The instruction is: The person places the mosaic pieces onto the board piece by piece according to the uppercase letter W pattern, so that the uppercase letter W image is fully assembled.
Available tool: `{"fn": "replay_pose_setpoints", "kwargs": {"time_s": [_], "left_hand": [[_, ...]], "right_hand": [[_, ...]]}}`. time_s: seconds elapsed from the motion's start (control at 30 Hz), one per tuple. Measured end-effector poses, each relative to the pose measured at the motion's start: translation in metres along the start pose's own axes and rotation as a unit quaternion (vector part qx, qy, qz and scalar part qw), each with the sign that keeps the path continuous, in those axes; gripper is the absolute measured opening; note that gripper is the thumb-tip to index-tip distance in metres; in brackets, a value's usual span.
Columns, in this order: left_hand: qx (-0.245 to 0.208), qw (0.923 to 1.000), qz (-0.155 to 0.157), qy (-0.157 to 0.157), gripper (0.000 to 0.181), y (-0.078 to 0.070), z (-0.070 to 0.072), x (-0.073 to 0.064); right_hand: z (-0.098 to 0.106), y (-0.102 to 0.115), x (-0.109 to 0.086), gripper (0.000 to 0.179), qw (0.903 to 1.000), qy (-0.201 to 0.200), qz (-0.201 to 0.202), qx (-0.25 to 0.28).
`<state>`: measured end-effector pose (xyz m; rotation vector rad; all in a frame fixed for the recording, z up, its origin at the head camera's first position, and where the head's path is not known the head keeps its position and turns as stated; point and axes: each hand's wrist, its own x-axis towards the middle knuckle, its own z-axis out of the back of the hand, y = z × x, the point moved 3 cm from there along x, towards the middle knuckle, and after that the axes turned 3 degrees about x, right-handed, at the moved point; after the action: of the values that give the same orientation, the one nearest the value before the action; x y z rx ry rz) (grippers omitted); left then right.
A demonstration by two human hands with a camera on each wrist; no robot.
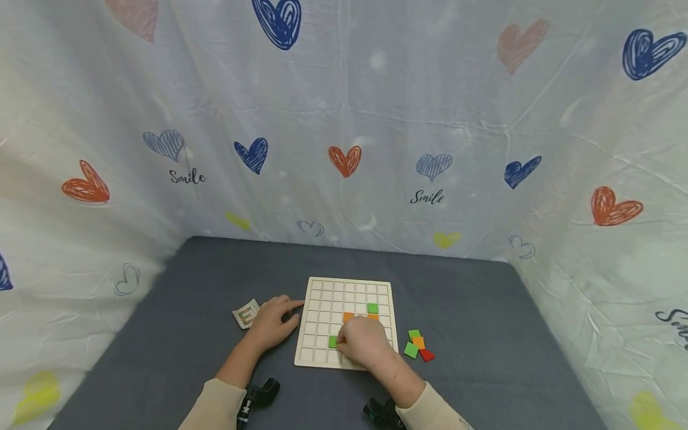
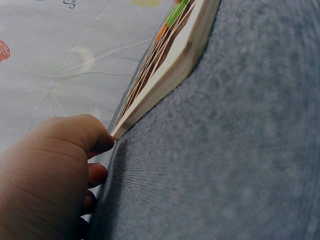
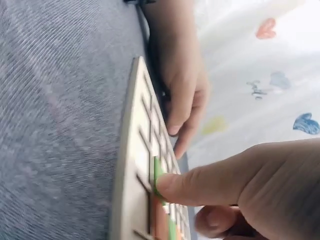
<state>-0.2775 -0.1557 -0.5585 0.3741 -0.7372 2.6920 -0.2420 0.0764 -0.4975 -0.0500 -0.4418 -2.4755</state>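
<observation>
A pale wooden grid board (image 1: 322, 298) lies on the dark tabletop, with a few green and orange square tiles in its cells. My right hand (image 1: 365, 341) is over its lower middle, fingers curled. In the right wrist view the thumb (image 3: 172, 187) presses on a green tile (image 3: 157, 170) that lies in the grid; the curled fingers show apart from it. An orange tile (image 1: 348, 316) sits just beyond the knuckles. My left hand (image 1: 273, 322) rests beside the board's left edge, and a fingertip (image 2: 102, 140) touches that edge. It holds nothing.
Left of the left hand lies a small patterned card (image 1: 246, 313), partly covered. Right of the board are loose tiles, among them a green tile (image 1: 411, 350), an orange tile (image 1: 418, 343) and a red tile (image 1: 427, 355). A heart-printed curtain (image 1: 344, 119) hangs around the table.
</observation>
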Motion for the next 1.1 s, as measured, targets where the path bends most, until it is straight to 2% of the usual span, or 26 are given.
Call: {"fn": "replay_pose_setpoints", "kwargs": {"time_s": [0.13, 0.23, 0.4, 0.53, 0.73, 0.9, 0.97, 1.1], "left_hand": [[0.001, 1.0, 0.002, -0.003, 0.033, 0.0, 0.001, 0.001], [-0.001, 1.0, 0.003, -0.003, 0.033, 0.0, 0.002, 0.001], [-0.002, 1.0, 0.005, 0.0, 0.033, 0.0, 0.003, 0.001], [-0.004, 1.0, 0.006, 0.001, 0.033, 0.001, 0.003, 0.001], [-0.01, 0.9999, 0.002, 0.008, 0.034, 0.0, 0.002, 0.0], [-0.009, 0.9999, 0.002, 0.005, 0.034, 0.0, 0.001, -0.001], [-0.011, 0.9999, 0.002, 0.005, 0.034, 0.0, 0.0, -0.001], [-0.013, 0.9999, 0.002, 0.004, 0.034, 0.0, 0.0, 0.0]], "right_hand": [[0.006, 0.001, -0.004, 0.008, 0.9998, 0.021, -0.002, -0.003], [0.012, -0.002, -0.011, 0.013, 0.9996, 0.028, -0.004, 0.001], [0.016, -0.016, -0.029, 0.018, 0.9995, 0.012, -0.026, 0.013], [0.021, -0.031, -0.044, 0.014, 0.998, -0.007, -0.056, 0.028], [0.031, -0.052, -0.073, 0.013, 0.9919, -0.04, -0.118, 0.024], [0.038, -0.073, -0.095, 0.016, 0.9813, -0.065, -0.181, 0.006], [0.041, -0.084, -0.103, 0.019, 0.9746, -0.06, -0.216, 0.0], [0.047, -0.101, -0.116, 0.029, 0.9599, -0.024, -0.279, -0.007]]}}
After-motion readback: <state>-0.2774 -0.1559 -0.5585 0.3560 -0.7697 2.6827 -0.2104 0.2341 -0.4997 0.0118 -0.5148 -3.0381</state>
